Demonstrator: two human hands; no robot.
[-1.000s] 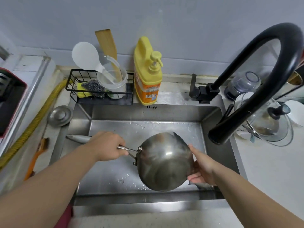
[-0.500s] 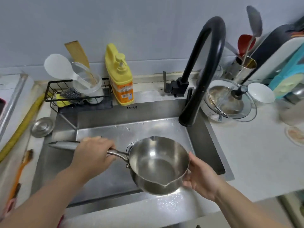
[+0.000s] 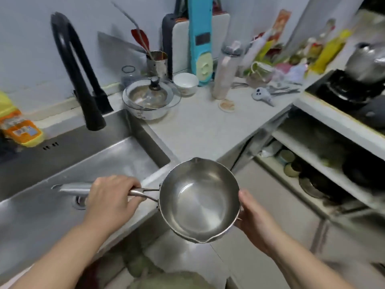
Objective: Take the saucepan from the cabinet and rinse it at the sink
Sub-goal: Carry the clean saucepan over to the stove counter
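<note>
The steel saucepan is held upright and empty, just past the sink's right front corner and above the floor. My left hand is wrapped around its long handle. My right hand cups the pan's right side under the rim. The steel sink lies to the left, with the black arched faucet above it. An open cabinet with shelves of dark cookware stands to the right.
A glass-lidded bowl, a white bowl, a utensil holder, cutting boards and bottles crowd the counter. A yellow soap bottle stands at the sink's back left. A stove with a pot is at far right.
The pan was turned from bottom-up over the basin to upright, then carried right, out of the sink. My view swung right toward the counter and open cabinet.
</note>
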